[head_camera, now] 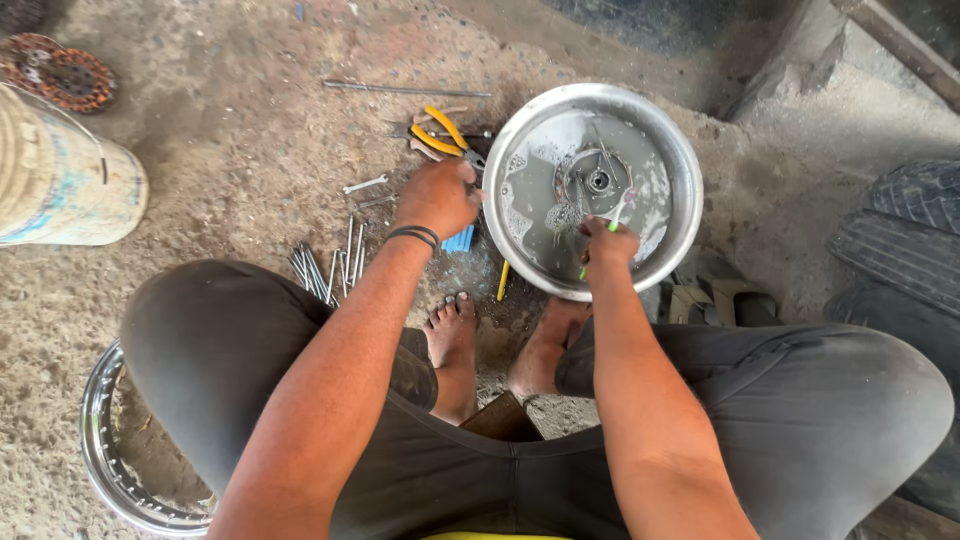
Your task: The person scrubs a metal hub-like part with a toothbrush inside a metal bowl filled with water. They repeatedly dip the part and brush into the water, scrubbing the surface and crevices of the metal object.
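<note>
Your right hand is closed around a green-handled brush over the metal basin of soapy water, where a hub part sits just beyond it. Your left hand grips the basin's rim; yellow-handled pliers lie just beyond it, and a pale drum with a faded blue label stands far to its left.

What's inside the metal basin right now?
The metal basin holds grey soapy water with a round metal hub part lying in it. The right hand dips a green-handled brush in. The murky water hides the basin's bottom.
</note>
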